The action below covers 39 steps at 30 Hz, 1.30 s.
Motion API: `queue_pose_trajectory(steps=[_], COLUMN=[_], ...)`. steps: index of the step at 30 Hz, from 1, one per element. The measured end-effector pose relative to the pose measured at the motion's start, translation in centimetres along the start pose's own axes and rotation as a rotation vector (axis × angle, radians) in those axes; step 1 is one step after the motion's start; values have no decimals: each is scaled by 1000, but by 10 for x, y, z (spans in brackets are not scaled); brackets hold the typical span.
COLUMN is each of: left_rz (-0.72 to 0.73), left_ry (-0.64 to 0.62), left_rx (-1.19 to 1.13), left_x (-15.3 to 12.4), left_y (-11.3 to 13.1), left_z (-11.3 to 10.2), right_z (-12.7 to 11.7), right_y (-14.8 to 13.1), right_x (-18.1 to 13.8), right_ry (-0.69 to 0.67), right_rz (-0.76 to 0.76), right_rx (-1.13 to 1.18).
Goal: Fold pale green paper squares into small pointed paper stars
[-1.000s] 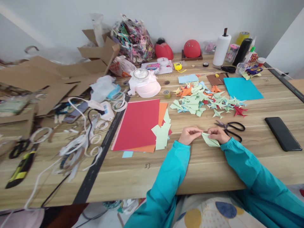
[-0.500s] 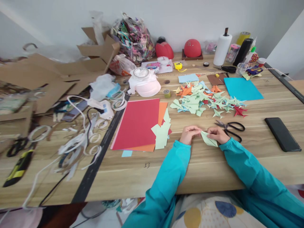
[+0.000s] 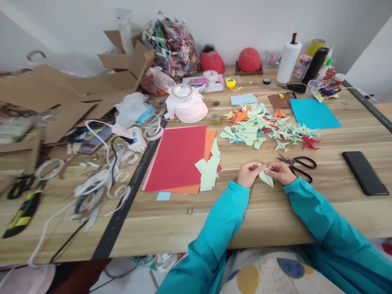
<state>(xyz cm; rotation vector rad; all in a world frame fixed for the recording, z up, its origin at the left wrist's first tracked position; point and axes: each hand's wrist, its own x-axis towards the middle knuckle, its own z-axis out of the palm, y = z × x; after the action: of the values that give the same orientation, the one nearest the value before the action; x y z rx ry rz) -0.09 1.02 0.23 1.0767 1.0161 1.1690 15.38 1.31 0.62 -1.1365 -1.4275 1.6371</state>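
A pale green piece of folded paper, narrow and pointed at its lower end, is held just above the wooden table. My left hand pinches its upper left side between thumb and fingers. On the other side, my right hand grips its upper right edge; the fingertips of both hands nearly meet. Scissors with black handles lie just beyond my right hand. Farther back is a pile of folded paper pieces, mostly pale green, with some orange, red and blue.
Left of my hands lie red paper sheets and pale green paper strips. A black phone rests at the right. Turquoise paper lies behind the pile. Tangled white cords and a cutter knife cover the left side.
My left hand has moved right, closer to my right hand, and now pinches the paper higher up. The folded paper has turned so its lower tip points more steeply down.
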Motion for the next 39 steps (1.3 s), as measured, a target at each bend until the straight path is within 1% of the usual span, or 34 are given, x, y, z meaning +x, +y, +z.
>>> queue_pose_trajectory(steps=[5, 10, 15, 18, 21, 23, 26, 28, 32, 34, 36, 39], left_rz=[54, 72, 21, -25, -51, -16, 82, 85, -28, -56, -44, 35], left_ry=[14, 24, 74, 70, 65, 71, 108, 124, 110, 107, 74, -42], left_rx=[12, 0, -29, -63, -99, -71, 21, 49, 9, -18, -13, 75], left_x=[0, 0, 2, 4, 4, 3, 1, 1, 1, 1, 1, 0], left_y=[-1, 0, -8, -11, -7, -2, 4, 4, 2, 2, 3, 5], left_z=[-2, -2, -3, -4, -3, -3, -3, -2, -2, -2, -2, -3], right_z=[0, 1, 1, 1, 1, 1, 1, 1, 1, 1, 1, 1], right_y=[-2, -3, -3, -3, -3, -3, -2, -2, -2, -2, -1, -1], right_x=[-1, -1, -1, -1, -1, -1, -1, -1, -1, -1, -1, 0], right_ry=[-39, -54, -64, -64, -55, -50, -55, -58, -63, -63, -60, -65], right_rz=[14, 22, 17, 19, 29, 30, 23, 17, 17, 16, 3, -28], right_rx=[10, -2, -33, -37, -34, -34, -42, -52, -63, -67, -73, -87])
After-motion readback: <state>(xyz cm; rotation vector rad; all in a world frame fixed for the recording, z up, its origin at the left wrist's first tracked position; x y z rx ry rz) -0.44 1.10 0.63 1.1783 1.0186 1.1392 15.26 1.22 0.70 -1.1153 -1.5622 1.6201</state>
